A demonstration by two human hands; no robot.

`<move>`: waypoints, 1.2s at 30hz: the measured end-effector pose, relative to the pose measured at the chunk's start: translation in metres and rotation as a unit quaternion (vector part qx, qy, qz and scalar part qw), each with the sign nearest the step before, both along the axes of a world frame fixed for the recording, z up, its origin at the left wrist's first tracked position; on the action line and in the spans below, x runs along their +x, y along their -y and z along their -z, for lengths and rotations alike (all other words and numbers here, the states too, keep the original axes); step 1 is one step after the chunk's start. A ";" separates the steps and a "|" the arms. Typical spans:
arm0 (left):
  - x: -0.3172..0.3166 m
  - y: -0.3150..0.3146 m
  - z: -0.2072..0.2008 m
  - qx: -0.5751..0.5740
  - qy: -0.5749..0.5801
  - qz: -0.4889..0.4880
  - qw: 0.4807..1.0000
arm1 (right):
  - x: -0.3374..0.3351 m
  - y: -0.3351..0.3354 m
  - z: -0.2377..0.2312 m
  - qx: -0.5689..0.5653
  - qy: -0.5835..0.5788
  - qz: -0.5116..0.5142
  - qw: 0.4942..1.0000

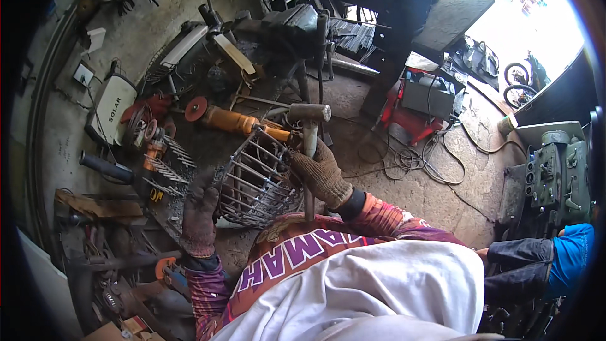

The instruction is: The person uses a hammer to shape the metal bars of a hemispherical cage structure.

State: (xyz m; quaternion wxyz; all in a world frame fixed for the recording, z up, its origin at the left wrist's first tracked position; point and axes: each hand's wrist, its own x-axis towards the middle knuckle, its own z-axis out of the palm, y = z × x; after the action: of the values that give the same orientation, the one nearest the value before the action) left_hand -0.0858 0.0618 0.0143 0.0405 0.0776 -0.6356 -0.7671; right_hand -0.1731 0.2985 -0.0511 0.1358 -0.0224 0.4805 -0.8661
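Observation:
A round cage of welded steel bars (255, 177) sits tilted in front of me at the bench edge. My left hand (200, 218), in a dark dirty work glove, is at the cage's left rim, its fingers bent against the bars. In a brown knit glove, my right hand (322, 175) is closed round the handle of a hammer (309, 113). The hammer stands upright, its cylindrical head above my fist, just right of the cage. Behind the cage lies an orange angle grinder (230, 120) with a reddish disc (196, 108).
A bench vise (293, 20) stands beyond the bench. To the left are a second orange grinder (153, 151), short bar pieces (169, 173) and a white panel (115, 104). A red-and-grey machine (420, 104) with loose cables is on the floor. Another person (536, 262) is near a green lathe (558, 173).

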 end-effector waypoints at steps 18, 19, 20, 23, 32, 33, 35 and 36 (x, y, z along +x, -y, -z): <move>-0.038 -0.020 0.034 -0.101 0.087 0.051 0.990 | -0.013 -0.047 0.007 -0.001 0.038 -0.003 0.999; -0.040 -0.020 0.038 -0.101 0.087 0.048 0.990 | -0.016 -0.047 0.007 -0.011 0.027 0.013 1.000; -0.038 -0.017 0.043 -0.101 0.089 0.039 0.990 | -0.017 -0.046 0.008 -0.019 0.017 0.023 0.999; -0.041 -0.015 0.048 -0.240 0.031 -0.015 0.970 | -0.024 -0.043 0.014 -0.044 0.045 0.025 0.998; -0.034 -0.058 0.024 -0.204 0.047 0.030 0.977 | -0.016 -0.061 0.032 -0.077 0.029 0.091 0.992; -0.030 -0.061 0.028 -0.203 0.057 -0.019 0.977 | -0.018 -0.061 0.038 -0.065 0.033 0.096 0.993; -0.022 -0.070 0.033 -0.200 0.072 -0.112 0.971 | -0.018 -0.059 0.041 -0.053 0.043 0.100 0.993; -0.022 -0.075 0.034 -0.220 0.065 -0.137 0.964 | -0.017 -0.057 0.038 -0.052 0.049 0.098 0.993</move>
State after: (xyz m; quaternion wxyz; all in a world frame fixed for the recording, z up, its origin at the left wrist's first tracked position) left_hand -0.1075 0.1368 -0.0193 0.1200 0.2029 -0.7731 -0.5888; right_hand -0.1903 0.3551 -0.0893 0.0722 0.0598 0.4275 -0.8992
